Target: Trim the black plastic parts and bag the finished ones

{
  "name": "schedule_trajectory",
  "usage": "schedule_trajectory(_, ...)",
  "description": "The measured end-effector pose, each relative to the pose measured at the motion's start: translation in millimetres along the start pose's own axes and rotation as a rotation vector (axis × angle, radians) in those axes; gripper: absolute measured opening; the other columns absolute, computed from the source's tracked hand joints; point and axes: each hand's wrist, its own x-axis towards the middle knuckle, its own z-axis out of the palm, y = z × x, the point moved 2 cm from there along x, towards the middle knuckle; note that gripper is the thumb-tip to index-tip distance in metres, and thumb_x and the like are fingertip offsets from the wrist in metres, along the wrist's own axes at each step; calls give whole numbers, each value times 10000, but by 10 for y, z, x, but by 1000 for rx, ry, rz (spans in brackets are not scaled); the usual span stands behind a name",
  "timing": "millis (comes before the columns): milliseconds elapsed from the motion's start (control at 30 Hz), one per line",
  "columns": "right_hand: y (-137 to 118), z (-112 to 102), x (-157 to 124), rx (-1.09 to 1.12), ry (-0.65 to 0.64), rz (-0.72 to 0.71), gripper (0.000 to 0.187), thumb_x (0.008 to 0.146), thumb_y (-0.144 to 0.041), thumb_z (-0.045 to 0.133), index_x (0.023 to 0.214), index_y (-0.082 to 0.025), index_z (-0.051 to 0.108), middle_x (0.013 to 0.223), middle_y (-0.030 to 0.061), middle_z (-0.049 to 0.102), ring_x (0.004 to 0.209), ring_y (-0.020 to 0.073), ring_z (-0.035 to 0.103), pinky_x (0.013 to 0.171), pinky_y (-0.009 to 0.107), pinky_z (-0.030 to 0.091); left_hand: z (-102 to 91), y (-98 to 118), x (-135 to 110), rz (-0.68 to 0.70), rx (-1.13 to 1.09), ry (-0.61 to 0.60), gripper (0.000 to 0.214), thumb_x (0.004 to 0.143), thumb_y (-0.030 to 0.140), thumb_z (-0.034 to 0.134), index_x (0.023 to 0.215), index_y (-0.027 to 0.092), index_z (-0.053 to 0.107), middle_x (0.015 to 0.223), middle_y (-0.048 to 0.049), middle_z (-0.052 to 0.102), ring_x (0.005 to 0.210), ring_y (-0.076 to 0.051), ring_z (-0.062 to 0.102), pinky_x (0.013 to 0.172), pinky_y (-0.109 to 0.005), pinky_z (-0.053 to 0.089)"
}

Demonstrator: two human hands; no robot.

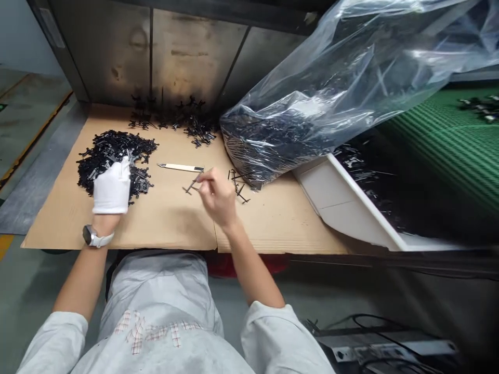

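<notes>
My right hand, bare, is closed in a pinch on a thin black branched plastic piece, held above the cardboard. My left hand, in a white glove, is at the near side of a heap of small black plastic parts. Its fingers are pressed together, and whatever they hold is not clear. A pale-handled craft knife lies between the heap and my right hand. Just right of that hand are a few loose black branched pieces.
Cardboard covers the bench top. More black branched pieces lie along the metal back panel. A clear plastic bag of black parts slumps at right, beside a white-walled tray and green mesh.
</notes>
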Motion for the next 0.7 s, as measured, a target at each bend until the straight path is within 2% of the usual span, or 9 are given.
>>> schedule_trajectory(100,420,-333,98,-203,-325,218,157,865,-168,430,854,-183,586,778,37,611,700,164,568,683,293,420,-99,-40,72,90,265,-29,570,970,501,219,861,160,662,856,-157,663,812,-290,631,725,-384,436)
schedule_trajectory(200,609,-566,185,-387,-598,395,244,863,-207,482,1066,-163,610,843,51,660,743,196,604,702,314,434,-167,-57,91,125,239,-8,610,960,553,230,928,168,702,1000,-163,695,925,-305,642,842,-418,463)
schedule_trajectory(267,572,-639,326,-508,-567,402,355,879,-271,512,1213,-161,560,917,77,682,813,237,628,716,339,451,-173,-82,104,146,148,38,623,960,564,230,1008,167,707,1103,-154,696,1022,-301,638,942,-425,457)
schedule_trajectory(333,462,-576,564,-594,-419,327,413,900,-320,505,1282,-166,522,1007,117,683,888,279,636,736,369,467,-155,-131,133,148,50,72,640,967,549,214,1109,145,690,1211,-160,671,1152,-308,603,1041,-435,422)
schedule_trajectory(400,371,-302,875,-576,-360,227,389,919,-311,473,1276,-168,532,1057,141,680,938,295,639,775,383,476,-127,-196,175,122,-24,89,672,973,527,185,1218,100,642,1307,-184,621,1262,-317,542,1114,-449,369)
schedule_trajectory(467,369,185,1208,-451,-479,175,337,925,-278,468,1227,-169,570,1047,134,696,978,283,643,831,367,477,-104,-260,216,78,-84,96,678,973,503,177,1281,70,596,1360,-195,583,1311,-309,507,1157,-451,329)
schedule_trajectory(533,469,766,1515,-315,-634,276,323,930,-297,496,1205,-159,593,1109,137,698,1045,269,637,886,336,469,-102,-308,237,31,-152,111,645,970,483,201,1309,80,573,1379,-181,573,1325,-285,501,1174,-436,320)
schedule_trajectory(633,655,1518,1904,-291,-619,348,402,947,-321,486,1278,-100,550,1231,181,657,1151,270,608,930,321,467,-136,-348,207,-10,-253,133,592,963,468,262,1301,94,572,1370,-168,583,1316,-265,512,1179,-426,327)
schedule_trajectory(700,757,1855,2087,-285,-590,384,392,952,-298,469,1260,-74,565,1230,200,656,1175,272,602,942,324,471,-164,-363,154,-12,-308,130,560,961,461,284,1268,104,587,1336,-167,606,1282,-261,542,1166,-433,352)
